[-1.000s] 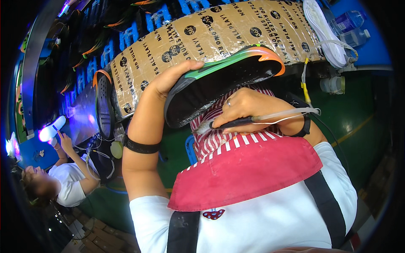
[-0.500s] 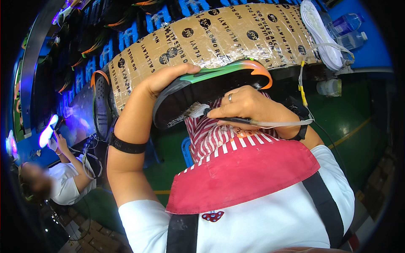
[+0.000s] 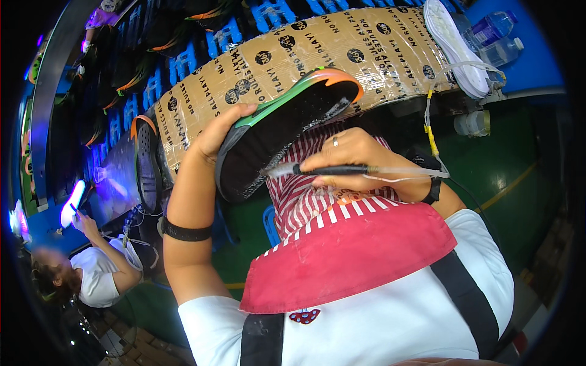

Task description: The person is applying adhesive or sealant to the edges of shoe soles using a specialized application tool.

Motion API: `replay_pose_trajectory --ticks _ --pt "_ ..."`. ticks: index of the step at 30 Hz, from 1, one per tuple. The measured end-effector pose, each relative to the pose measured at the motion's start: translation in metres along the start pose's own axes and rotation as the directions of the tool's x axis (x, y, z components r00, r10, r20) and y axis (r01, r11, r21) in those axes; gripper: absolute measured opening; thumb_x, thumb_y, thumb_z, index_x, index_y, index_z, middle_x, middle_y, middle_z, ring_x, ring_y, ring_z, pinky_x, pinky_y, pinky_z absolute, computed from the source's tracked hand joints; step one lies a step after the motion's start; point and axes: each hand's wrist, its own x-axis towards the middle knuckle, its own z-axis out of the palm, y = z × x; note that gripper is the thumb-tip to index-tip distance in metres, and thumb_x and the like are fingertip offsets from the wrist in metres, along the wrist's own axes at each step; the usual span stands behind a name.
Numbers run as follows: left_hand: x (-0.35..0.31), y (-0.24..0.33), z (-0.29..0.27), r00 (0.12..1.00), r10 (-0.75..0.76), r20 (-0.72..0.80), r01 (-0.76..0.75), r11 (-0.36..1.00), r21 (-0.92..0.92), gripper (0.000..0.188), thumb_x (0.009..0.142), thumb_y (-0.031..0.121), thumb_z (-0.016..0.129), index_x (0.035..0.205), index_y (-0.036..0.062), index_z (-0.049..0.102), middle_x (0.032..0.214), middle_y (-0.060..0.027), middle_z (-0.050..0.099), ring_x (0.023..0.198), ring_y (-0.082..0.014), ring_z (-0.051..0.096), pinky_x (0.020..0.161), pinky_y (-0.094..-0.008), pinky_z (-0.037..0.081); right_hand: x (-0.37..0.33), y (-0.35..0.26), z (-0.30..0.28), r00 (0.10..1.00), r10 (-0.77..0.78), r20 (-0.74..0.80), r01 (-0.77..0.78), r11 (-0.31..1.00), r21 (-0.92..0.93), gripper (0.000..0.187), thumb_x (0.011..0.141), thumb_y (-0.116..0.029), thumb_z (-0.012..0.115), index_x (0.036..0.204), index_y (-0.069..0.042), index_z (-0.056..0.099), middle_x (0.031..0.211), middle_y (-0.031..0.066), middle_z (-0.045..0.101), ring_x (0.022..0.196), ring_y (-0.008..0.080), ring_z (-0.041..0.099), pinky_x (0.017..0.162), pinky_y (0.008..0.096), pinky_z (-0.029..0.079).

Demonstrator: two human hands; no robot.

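Observation:
A black shoe sole [image 3: 278,131] with a green and orange sidewall hangs tilted in front of me, its dark inner face toward me. My left hand [image 3: 221,131] grips it at the upper left edge; most of those fingers are hidden behind the sole. My right hand [image 3: 357,152], with a ring on it, is closed round the black handle of a brush [image 3: 323,169] that has a thin pale tube running from its back end. The whitish bristles touch or nearly touch the sole's lower near rim, where a wet, shiny streak shows.
Behind the sole lies a tape-wrapped cardboard work surface [image 3: 262,67]. A perforated dark sole [image 3: 146,161] stands at its left, a white sole [image 3: 455,46] and plastic bottles [image 3: 494,27] at its right. Blue racks [image 3: 220,39] line the back. A co-worker [image 3: 101,271] sits at the left.
The sole has turned, bringing more of its inner face into view, and shifted a little left. My right hand has moved the brush slightly left and down along the near rim.

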Motion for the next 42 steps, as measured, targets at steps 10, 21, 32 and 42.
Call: replay_pose_trajectory --ticks 10,21,32,42 --pt "0.012 -0.029 0.011 0.998 0.057 0.031 -0.049 0.974 -0.221 0.04 0.084 0.027 0.051 0.109 -0.0041 0.056 0.097 -0.0172 0.064 0.082 -0.0237 0.065 0.078 -0.0327 0.052 0.005 0.018 -0.01 0.847 0.42 -0.327 -0.335 0.898 0.286 0.018 0.075 -0.005 0.07 0.092 0.0 0.068 0.077 0.006 0.067 0.069 0.0084 0.06 0.062 0.0209 0.046" --pt "0.011 -0.03 0.024 0.996 0.088 -0.011 -0.083 0.885 -0.458 0.046 0.085 0.031 0.046 0.116 -0.0019 0.053 0.105 -0.0173 0.063 0.089 -0.027 0.064 0.082 -0.0359 0.052 0.0 0.034 -0.017 0.696 0.187 -0.693 -0.241 0.97 0.019 0.018 0.077 -0.007 0.068 0.094 -0.001 0.067 0.072 0.005 0.064 0.062 0.007 0.057 0.054 0.0231 0.045" --pt "0.0 -0.032 0.022 0.835 0.326 -0.442 -0.522 0.722 -0.453 0.071 0.09 0.055 0.03 0.138 0.0024 0.029 0.134 -0.017 0.042 0.12 -0.0308 0.045 0.102 -0.0426 0.036 0.008 0.003 -0.028 0.774 0.183 -0.606 -0.196 0.98 0.045 0.022 0.075 -0.008 0.07 0.094 0.001 0.067 0.08 0.0134 0.067 0.069 0.0194 0.064 0.064 0.0285 0.049" --pt "-0.015 -0.045 0.009 0.165 0.952 -0.259 -0.77 0.289 0.569 0.099 0.077 0.056 0.062 0.144 0.0065 0.008 0.141 -0.026 0.024 0.129 -0.0305 0.032 0.105 -0.0412 0.031 -0.002 0.019 -0.042 0.681 0.289 -0.672 -0.24 0.956 0.167 0.021 0.077 -0.008 0.068 0.096 0.001 0.066 0.082 0.0116 0.067 0.072 0.0114 0.063 0.064 0.0242 0.048"
